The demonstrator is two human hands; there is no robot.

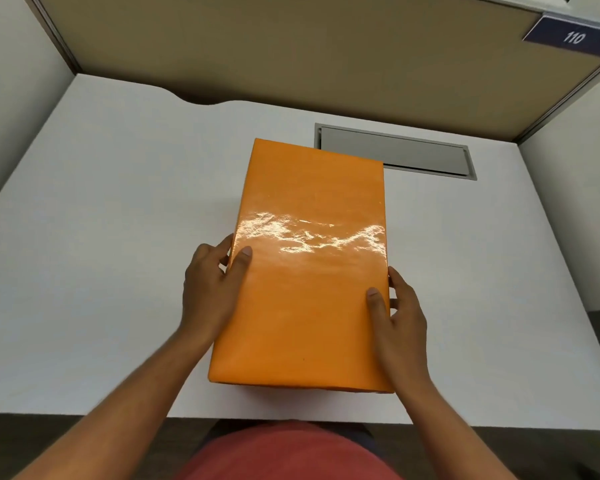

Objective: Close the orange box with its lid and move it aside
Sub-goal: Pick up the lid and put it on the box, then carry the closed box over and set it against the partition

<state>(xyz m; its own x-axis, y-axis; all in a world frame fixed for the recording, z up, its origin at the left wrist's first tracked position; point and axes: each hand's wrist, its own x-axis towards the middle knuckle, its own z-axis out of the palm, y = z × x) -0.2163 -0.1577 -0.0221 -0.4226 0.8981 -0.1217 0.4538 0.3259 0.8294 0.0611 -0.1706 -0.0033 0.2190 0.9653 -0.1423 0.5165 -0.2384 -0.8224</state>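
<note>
A glossy orange box [309,265] with its lid on fills the middle of the white desk [101,237]. Only the lid's top face shows; the box body below it is hidden. My left hand [212,289] grips the left long side, thumb lying on top of the lid. My right hand [399,317] grips the right long side, thumb also on top. I cannot tell whether the box rests on the desk or is held just above it.
A grey cable hatch [426,157] is set into the desk behind the box, partly covered by its far corner. Tan partition walls [291,46] close the desk at the back and right, white ones at the left. A dark sign reading 110 [574,38] hangs top right.
</note>
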